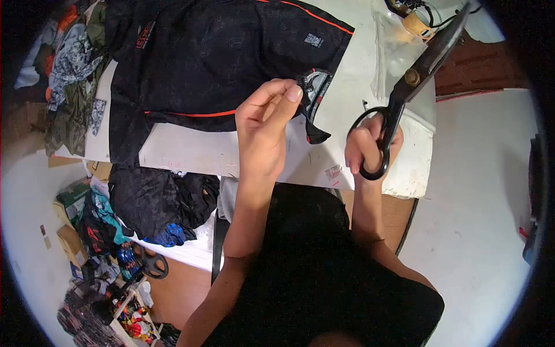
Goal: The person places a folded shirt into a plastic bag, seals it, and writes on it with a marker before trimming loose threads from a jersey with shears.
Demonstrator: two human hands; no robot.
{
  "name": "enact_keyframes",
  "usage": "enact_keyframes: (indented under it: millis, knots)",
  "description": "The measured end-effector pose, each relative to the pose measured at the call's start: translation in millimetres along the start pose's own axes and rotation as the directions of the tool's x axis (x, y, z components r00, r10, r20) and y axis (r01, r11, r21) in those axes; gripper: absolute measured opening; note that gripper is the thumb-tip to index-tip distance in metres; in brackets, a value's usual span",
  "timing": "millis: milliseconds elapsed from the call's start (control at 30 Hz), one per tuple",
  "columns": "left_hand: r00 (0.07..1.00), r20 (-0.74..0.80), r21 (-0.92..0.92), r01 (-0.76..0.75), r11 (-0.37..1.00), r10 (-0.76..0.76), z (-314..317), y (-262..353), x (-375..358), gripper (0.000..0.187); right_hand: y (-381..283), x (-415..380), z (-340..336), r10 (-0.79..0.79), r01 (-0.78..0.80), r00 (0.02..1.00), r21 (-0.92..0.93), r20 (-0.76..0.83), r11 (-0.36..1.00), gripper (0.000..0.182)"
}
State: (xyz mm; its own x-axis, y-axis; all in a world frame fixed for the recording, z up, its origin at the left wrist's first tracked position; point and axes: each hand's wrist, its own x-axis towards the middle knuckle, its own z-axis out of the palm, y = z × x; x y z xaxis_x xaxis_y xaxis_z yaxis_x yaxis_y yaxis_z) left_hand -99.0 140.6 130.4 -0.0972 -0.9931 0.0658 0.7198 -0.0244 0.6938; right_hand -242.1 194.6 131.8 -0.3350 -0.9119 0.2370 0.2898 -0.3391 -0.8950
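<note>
While the left hand (263, 121) pinches a black cloth flap (309, 112) over the table (402, 168), scissors (412, 77) hang right of it — clasped in the right hand (374, 147), blades slanting toward the far right corner.

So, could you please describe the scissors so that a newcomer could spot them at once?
Find the white table and follow its near edge rightward to the right hand. It holds the scissors, with dark blades pointing up and right. Their round, brass-coloured pivot sets them apart from the black garment nearby.
</note>
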Motion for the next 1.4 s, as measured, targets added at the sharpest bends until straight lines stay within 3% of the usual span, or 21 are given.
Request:
enact_keyframes:
  millis: [67,133,267,567,800,867,1000,1067,1400]
  knots:
    - [1.000,0.020,0.004,0.006,1.000,-0.006,-1.9,-3.0,0.4,0.010,-3.8,-1.8,-0.2,0.025,-0.024,1.000,-0.055,0.017,0.998,0.030]
    - [0.999,0.031,0.004,0.016,1.000,-0.016,-0.2,-3.5,-0.4,0.010,-1.0,3.6,10.1,-0.062,0.058,0.998,-0.137,-0.024,0.989,0.032]
    - [0.999,0.032,0.013,0.042,0.999,-0.043,6.3,-1.7,-4.7,0.010,2.2,15.3,25.4,-0.057,0.051,0.997,-0.097,-0.059,0.994,0.037]
    - [1.000,0.018,0.010,0.024,1.000,-0.025,1.0,-1.5,-3.2,0.010,2.4,15.5,27.3,-0.093,0.083,0.995,-0.187,-0.047,0.979,0.032]
    - [1.000,0.000,0.012,0.013,1.000,-0.013,2.2,-2.0,-2.4,0.010,-12.6,-7.3,9.3,0.076,-0.081,0.996,-0.120,-0.045,0.989,0.035]
    - [0.999,0.037,0.037,0.011,0.999,-0.012,3.6,-2.8,-3.2,0.010,-11.1,-6.7,15.8,-0.044,0.044,0.999,-0.121,-0.001,0.992,0.036]
    - [0.997,0.066,0.070,-0.036,0.997,0.031,7.1,-4.1,-5.6,0.009,-9.3,3.6,31.1,-0.123,0.113,0.991,-0.158,-0.052,0.981,0.037]
    - [0.988,0.138,0.138,-0.082,0.987,0.063,4.6,-5.0,-5.7,0.009,-8.4,8.3,34.5,-0.135,0.127,0.990,-0.153,-0.047,0.980,0.037]
    - [0.971,0.202,0.326,-0.188,0.927,0.126,1.2,2.1,-4.6,0.013,-7.9,17.3,34.5,-0.172,0.167,0.985,-0.261,0.003,0.951,0.034]
